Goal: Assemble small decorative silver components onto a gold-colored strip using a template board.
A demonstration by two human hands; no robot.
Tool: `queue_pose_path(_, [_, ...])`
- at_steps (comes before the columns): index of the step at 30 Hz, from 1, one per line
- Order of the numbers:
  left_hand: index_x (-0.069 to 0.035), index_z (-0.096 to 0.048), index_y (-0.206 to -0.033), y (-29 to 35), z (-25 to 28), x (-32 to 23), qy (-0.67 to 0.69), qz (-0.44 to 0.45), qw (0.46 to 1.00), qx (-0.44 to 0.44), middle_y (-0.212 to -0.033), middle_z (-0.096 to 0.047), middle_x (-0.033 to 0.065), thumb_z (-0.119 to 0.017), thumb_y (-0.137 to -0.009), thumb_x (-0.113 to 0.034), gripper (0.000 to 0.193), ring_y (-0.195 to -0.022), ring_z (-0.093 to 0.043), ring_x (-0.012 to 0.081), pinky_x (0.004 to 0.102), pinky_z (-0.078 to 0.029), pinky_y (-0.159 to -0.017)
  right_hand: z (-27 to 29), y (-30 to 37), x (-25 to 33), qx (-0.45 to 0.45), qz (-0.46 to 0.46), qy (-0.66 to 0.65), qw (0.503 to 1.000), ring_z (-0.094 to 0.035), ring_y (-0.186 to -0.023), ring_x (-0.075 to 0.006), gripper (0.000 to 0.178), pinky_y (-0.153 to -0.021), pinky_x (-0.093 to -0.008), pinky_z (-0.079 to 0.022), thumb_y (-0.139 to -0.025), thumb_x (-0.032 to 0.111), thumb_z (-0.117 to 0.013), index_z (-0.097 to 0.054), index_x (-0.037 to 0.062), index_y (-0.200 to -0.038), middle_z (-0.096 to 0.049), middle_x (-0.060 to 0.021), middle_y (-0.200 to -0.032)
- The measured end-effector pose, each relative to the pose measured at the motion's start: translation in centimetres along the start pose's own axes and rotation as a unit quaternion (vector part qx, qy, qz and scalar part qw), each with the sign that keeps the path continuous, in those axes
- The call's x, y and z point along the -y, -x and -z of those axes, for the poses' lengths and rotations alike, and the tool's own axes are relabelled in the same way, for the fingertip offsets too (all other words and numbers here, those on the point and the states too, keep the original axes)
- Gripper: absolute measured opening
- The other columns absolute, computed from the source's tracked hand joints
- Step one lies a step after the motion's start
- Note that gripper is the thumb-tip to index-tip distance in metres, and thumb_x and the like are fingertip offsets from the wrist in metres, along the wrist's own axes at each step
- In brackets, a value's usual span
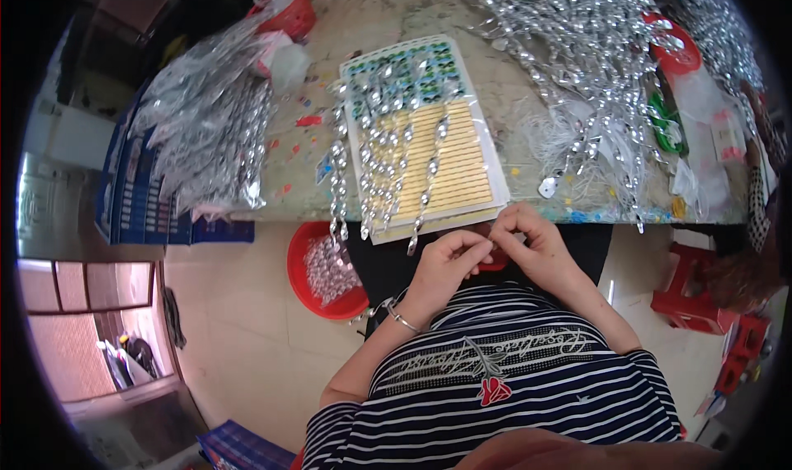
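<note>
My left hand (454, 262) and my right hand (530, 237) meet in front of my body at the table's near edge. On both, thumb and forefinger are pinched together, fingertips almost touching. What they pinch, if anything, is too small to make out. Just beyond them lies a sheet (454, 160) with yellow ribbed rows and green and blue gem stickers at its far end. Several strands of clear faceted beads (431, 173) lie across that sheet, some hanging over the table edge.
A worn table (313, 181) carries bagged silvery bead strands (219, 115) at left and a large heap of strands (577, 41) at right, near a red basket (678, 47) and green scissors (667, 123). Below stand a red basin of beads (294, 264) and a red stool (689, 292).
</note>
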State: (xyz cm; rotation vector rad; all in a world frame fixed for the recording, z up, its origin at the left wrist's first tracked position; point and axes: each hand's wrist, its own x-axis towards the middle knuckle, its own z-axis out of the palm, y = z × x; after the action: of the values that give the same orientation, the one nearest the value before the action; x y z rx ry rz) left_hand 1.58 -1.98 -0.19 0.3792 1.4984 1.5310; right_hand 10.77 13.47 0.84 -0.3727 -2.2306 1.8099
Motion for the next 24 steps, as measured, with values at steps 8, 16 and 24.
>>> queue_pose_path(8, [-0.003, -0.064, -0.094, -0.7, -0.7, 0.2, 0.018, 0.007, 1.000, -0.007, -0.078, -0.063, 0.0008, -0.060, -0.089, -0.014, 0.013, -0.064, -0.052, 0.0041, 0.0163, -0.041, -0.058, 0.5, 0.5, -2.0, -0.011, 0.009, -0.031, 0.999, -0.054, -0.083, -0.0151, 0.004, -0.076, -0.0255, -0.044, -0.085, 0.005, -0.061, -0.060, 0.0020, -0.084, -0.056, -0.0051, -0.089])
queue_pose_path(16, [-0.002, -0.063, -0.090, -1.6, -1.8, 0.1, 0.011, 0.015, 0.999, -0.040, -0.074, -0.062, 0.0018, -0.060, -0.089, -0.012, 0.010, -0.058, -0.051, 0.0047, 0.0165, -0.040, -0.053, 1.6, 0.3, -2.1, -0.042, 0.043, -0.044, 0.997, -0.056, -0.080, -0.0213, 0.014, -0.070, -0.0299, -0.045, -0.083, 0.014, -0.063, -0.060, 0.0011, -0.084, -0.054, -0.0099, -0.087])
queue_pose_path(24, [0.000, -0.063, -0.092, -1.1, -1.1, -0.1, 0.030, 0.003, 0.999, -0.025, -0.077, -0.061, 0.0018, -0.060, -0.089, -0.018, 0.018, -0.064, -0.053, 0.0059, 0.0189, -0.041, -0.057, 1.3, -0.6, -1.1, 0.006, 0.042, 0.043, 0.998, -0.057, -0.084, -0.0221, 0.010, -0.075, -0.0302, -0.045, -0.083, 0.011, -0.061, -0.061, 0.0012, -0.083, -0.059, -0.0098, -0.085])
